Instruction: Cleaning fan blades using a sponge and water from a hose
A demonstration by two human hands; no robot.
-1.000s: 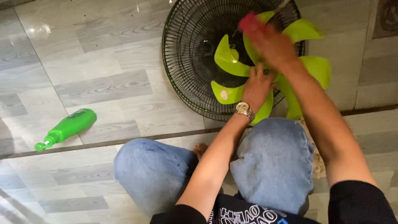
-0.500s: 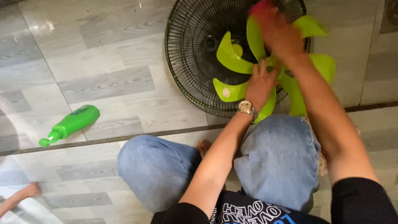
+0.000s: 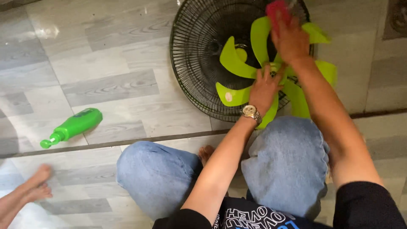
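I sit on the floor with my knees in blue jeans up. A lime-green fan blade set (image 3: 237,59) lies on a black wire fan grille (image 3: 195,63) in front of me. My left hand (image 3: 263,88), with a metal wristwatch, grips the blades near the hub. My right hand (image 3: 290,40) presses a red-pink cloth or sponge (image 3: 277,10) onto an upper blade; that hand is blurred.
A green pump bottle (image 3: 74,126) lies on its side on the grey tiled floor at the left. Another person's bare foot (image 3: 36,184) shows at the lower left. A dark floor seam (image 3: 106,143) runs across.
My right hand with the red cloth has moved up along the blade toward the frame's top. Another person's foot has come into view at the lower left.
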